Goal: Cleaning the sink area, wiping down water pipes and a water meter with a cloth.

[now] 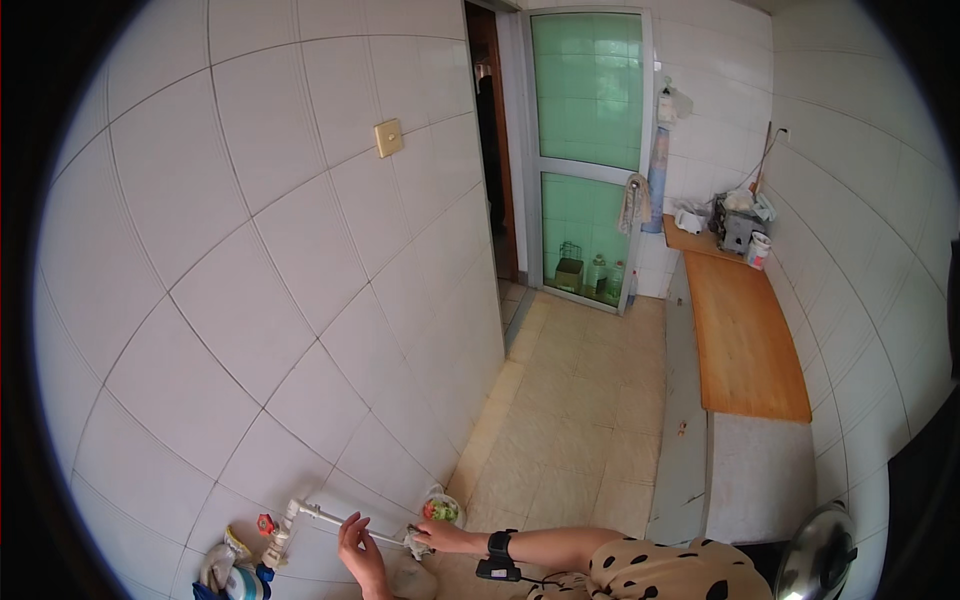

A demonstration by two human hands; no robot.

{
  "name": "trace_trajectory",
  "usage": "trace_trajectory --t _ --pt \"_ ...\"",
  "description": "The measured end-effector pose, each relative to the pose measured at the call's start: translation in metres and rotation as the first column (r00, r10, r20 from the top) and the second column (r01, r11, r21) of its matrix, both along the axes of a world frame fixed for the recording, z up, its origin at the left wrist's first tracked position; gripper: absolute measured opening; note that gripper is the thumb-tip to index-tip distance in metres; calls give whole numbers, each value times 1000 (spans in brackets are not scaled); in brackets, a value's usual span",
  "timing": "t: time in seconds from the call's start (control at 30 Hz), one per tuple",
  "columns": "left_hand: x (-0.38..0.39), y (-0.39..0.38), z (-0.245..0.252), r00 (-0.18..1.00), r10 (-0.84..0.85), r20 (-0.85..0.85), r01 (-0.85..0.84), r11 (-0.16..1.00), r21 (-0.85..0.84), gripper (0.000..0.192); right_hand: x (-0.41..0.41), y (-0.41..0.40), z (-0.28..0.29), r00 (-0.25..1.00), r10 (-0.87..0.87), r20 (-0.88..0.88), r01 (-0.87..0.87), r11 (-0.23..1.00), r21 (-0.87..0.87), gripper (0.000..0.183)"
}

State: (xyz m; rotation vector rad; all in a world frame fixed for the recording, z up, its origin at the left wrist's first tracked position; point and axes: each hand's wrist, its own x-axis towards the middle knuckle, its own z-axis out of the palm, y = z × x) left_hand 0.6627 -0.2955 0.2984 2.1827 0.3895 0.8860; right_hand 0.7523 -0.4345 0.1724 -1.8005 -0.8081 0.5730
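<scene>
Near the bottom of the head view my right hand (442, 538) grips a crumpled greyish-white cloth (417, 543) at the end of a white pipe (341, 520). My left hand (358, 546) is raised beside the pipe, fingers bent and apart, holding nothing visible. The pipe runs from a white wall fitting (283, 529) with a red valve handle (265, 524). A black device is strapped to my right wrist. Just above my right hand, on the floor side, stands a white container (453, 511) with green and red scraps in it. Below the cloth is a pale, blurred object (414, 579).
Gloves or cloths (217, 566) hang at the lower left beside the valve. A shiny metal lid (816, 555) is at the lower right. A wooden countertop (750, 345) lines the right wall. A green glass door (589, 97) stands at the back beside a dark doorway.
</scene>
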Motion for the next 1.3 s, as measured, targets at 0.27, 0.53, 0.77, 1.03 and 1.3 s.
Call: trace_trajectory --t 0.27,0.53,0.77,1.03,1.3 --pt "-19 -2 8 983 175 -49 -178 982 -61 24 12 23 -4 994 113 -5 -113 994 5 37" --pt "-51 9 29 935 341 -93 -341 940 18 19 42 51 11 921 305 -243 -276 950 149 25" --pt "-133 31 16 842 524 -128 -534 843 -61 21 -6 113 37 879 347 -327 -328 938 113 21" --pt "-176 99 -4 863 485 -143 -502 856 -125 17 -56 190 58 560 301 -772 -10 934 358 15" --pt "-205 166 -17 932 337 -131 -354 925 -138 18 -100 269 99 965 57 256 -106 977 182 34"
